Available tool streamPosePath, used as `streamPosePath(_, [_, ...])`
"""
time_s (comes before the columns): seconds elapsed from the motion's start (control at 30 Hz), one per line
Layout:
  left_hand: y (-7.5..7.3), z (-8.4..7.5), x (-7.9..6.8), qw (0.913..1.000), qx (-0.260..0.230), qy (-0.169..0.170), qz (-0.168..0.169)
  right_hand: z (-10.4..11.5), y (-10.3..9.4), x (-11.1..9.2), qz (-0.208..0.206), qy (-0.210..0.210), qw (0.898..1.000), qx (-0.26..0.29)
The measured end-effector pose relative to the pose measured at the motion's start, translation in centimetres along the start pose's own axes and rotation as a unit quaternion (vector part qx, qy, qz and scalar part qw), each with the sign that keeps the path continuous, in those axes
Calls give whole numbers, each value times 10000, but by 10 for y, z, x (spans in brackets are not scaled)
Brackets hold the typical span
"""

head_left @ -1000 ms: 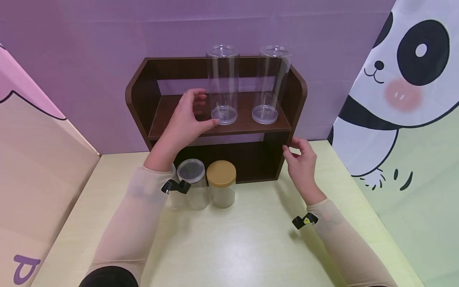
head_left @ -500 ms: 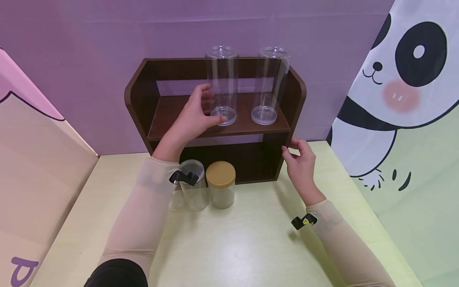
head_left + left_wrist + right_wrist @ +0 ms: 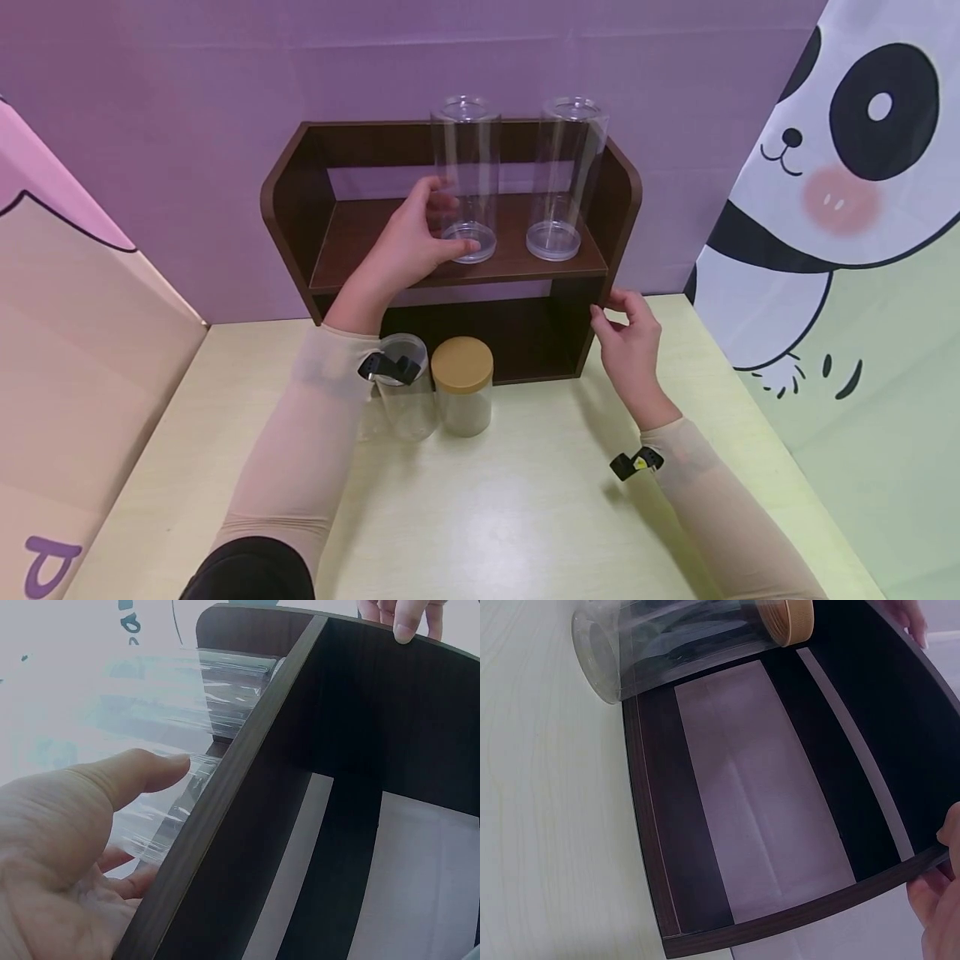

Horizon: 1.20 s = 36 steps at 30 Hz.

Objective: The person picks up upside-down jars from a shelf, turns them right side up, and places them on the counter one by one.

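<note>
A dark brown two-tier shelf [image 3: 360, 242] stands against the wall. Two tall clear cylindrical containers are on its upper board, one near the middle [image 3: 467, 158] and one to the right [image 3: 573, 158]. My left hand [image 3: 408, 242] holds the middle container low down, thumb across its front and the other fingers at its left and rear, partly seen through the plastic. The right hand [image 3: 632, 346] pinches the front edge of the shelf's right side panel between thumb and fingers. In the right wrist view, that grip [image 3: 941, 881] shows at the panel's edge.
In front of the lower compartment, a clear jar with a tan lid [image 3: 462, 375] stands beside a clear jar with a greyish lid [image 3: 411, 408]. Another clear jar is mostly hidden behind the left wrist. The pale table [image 3: 480, 517] extends toward me.
My left hand has moved right, and its thumb and fingers have come around the lower part of the middle container. The right hand and the shelf have stayed in place.
</note>
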<state>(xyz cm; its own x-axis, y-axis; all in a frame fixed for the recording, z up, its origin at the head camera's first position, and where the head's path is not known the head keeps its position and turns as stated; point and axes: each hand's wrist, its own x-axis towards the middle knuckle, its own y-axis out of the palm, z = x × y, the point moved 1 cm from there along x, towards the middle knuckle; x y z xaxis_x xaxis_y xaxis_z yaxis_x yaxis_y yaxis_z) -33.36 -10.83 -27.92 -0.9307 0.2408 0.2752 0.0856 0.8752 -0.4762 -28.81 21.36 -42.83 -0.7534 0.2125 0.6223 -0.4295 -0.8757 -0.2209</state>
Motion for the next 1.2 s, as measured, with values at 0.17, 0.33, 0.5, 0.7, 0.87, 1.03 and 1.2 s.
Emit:
streamPosePath(0.17, [-1,0,-2,10000,-3,28,27,-1,-1,0,-4,-60,10000,27])
streamPosePath(0.33, [-2,0,-9,9999,33,111,19,-1,-1,0,-15,-84,10000,-18])
streamPosePath(0.5, [-3,-1,-19,9994,122,313,25,-1,-1,0,-6,-74,10000,-37])
streamPosePath(0.7, [-3,-3,-34,9986,112,499,104,-1,0,-1,6,-78,9999,-122])
streamPosePath(0.87, [-3,-5,-47,9973,-24,715,145,0,0,-2,22,-2,9998,-190])
streamPosePath(1.03, [-4,-8,-61,9962,-54,847,195,1,1,-1,19,9,9998,-185])
streamPosePath(1.2, [-4,-8,-76,9955,-8,887,319,0,1,-1,-12,-5,9999,-149])
